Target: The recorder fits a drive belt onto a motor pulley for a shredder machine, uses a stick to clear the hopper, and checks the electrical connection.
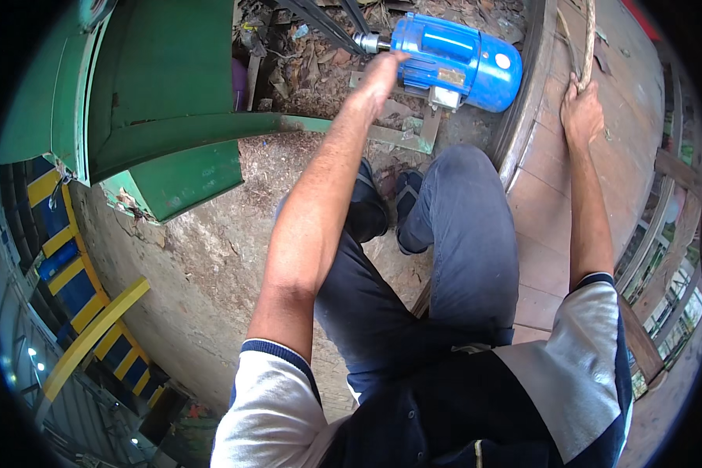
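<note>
A blue electric motor [464, 58] sits on a metal bracket at the top, its steel shaft [365, 42] pointing left toward a dark belt. My left hand [382, 74] reaches up to the motor's shaft end and rests on the blue housing; whether its fingers grip anything is hidden. My right hand [581, 109] is closed around a thin wooden pole [587, 39] that rises along the curved wooden rim [522, 117].
A green metal machine housing [164, 101] fills the upper left above a rough concrete floor [203, 265]. Dry leaves and debris lie by the motor. My legs in dark trousers and black shoes [370, 207] are below. A wooden plank surface [546, 234] curves along the right.
</note>
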Demonstrator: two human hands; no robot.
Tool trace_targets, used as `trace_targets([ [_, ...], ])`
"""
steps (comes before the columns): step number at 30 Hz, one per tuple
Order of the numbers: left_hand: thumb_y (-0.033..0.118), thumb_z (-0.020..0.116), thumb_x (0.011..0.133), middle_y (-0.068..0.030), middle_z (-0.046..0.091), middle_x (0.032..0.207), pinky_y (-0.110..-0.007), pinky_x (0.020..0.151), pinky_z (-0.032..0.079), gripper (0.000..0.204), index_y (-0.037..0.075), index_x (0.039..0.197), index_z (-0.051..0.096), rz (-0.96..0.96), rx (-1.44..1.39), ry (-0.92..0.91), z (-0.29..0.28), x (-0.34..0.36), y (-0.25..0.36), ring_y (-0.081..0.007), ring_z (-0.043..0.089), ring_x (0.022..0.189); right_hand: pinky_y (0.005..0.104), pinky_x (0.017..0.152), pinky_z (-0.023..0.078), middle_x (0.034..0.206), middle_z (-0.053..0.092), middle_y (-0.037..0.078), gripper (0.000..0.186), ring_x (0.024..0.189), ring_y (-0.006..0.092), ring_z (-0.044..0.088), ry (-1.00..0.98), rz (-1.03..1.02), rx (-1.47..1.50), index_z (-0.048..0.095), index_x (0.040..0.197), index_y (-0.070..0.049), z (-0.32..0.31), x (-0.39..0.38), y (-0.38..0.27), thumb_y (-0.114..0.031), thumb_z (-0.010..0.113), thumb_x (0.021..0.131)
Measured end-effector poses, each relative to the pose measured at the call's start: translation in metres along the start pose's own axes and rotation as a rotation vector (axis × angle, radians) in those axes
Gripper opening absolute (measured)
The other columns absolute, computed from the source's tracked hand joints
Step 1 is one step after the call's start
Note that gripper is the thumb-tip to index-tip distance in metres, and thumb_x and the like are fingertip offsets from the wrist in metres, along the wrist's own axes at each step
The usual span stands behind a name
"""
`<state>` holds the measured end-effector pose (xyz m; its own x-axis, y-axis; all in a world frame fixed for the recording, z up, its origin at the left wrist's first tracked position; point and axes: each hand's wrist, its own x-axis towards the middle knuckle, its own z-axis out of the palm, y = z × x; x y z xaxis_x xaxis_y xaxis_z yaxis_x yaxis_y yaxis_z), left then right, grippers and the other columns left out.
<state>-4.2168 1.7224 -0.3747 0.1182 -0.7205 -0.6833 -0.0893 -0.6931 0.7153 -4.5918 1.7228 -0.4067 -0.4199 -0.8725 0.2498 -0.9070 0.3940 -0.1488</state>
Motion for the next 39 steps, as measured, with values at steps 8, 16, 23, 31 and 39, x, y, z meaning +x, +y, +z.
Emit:
trace_targets([
  [8, 0.040, 0.056, 0.096, -0.0205, 0.032, 0.161, -0.053, 0.123, 0.016, 0.064, 0.006, 0.149, 0.045, 0.191, -0.031, -0.236, 0.003, 0.013, -0.013, -0.0344, 0.025, 0.150, 0.0559, 0.067, 0.053, 0.077, 0.070, 0.025, 0.043, 0.076, 0.0455, 0.070, 0.001, 0.000, -0.004, 0.052, 0.100, -0.006, -0.004, 0.001, -0.002, -0.049, 0.057, 0.099],
  [16, 0.036, 0.062, 0.089, -0.0294, 0.043, 0.150, -0.051, 0.114, 0.034, 0.077, -0.010, 0.146, 0.036, 0.014, -0.019, 0.050, -0.025, 0.025, -0.013, -0.0380, 0.043, 0.140, 0.0551, 0.068, 0.053, 0.077, 0.070, 0.023, 0.042, 0.076, 0.0447, 0.070, -0.014, 0.017, 0.009, 0.053, 0.100, -0.006, -0.010, 0.000, -0.007, -0.048, 0.057, 0.099],
  [23, 0.041, 0.053, 0.097, -0.0238, 0.023, 0.164, -0.053, 0.123, 0.018, 0.074, 0.001, 0.155, 0.033, -0.072, 0.024, -0.013, -0.007, 0.026, -0.009, -0.0348, 0.022, 0.153, 0.0549, 0.069, 0.053, 0.078, 0.070, 0.023, 0.041, 0.077, 0.0444, 0.070, -0.032, 0.027, 0.006, 0.052, 0.100, -0.006, -0.012, -0.001, -0.008, -0.046, 0.057, 0.099],
  [31, 0.047, 0.055, 0.095, -0.0237, 0.025, 0.164, -0.054, 0.122, 0.017, 0.071, 0.006, 0.153, 0.041, 0.041, 0.020, -0.197, 0.003, 0.022, -0.009, -0.0362, 0.021, 0.152, 0.0537, 0.069, 0.053, 0.078, 0.070, 0.023, 0.041, 0.077, 0.0440, 0.070, -0.031, 0.015, 0.013, 0.053, 0.100, -0.006, -0.012, 0.000, -0.012, -0.046, 0.057, 0.099],
  [39, 0.043, 0.054, 0.096, -0.0196, 0.011, 0.168, -0.056, 0.123, 0.010, 0.078, 0.012, 0.161, 0.024, -0.054, 0.034, -0.125, -0.033, 0.020, -0.003, -0.0347, 0.012, 0.155, 0.0543, 0.069, 0.053, 0.078, 0.070, 0.022, 0.040, 0.077, 0.0438, 0.070, -0.041, 0.038, 0.021, 0.054, 0.101, -0.007, -0.012, -0.001, -0.007, -0.047, 0.057, 0.099],
])
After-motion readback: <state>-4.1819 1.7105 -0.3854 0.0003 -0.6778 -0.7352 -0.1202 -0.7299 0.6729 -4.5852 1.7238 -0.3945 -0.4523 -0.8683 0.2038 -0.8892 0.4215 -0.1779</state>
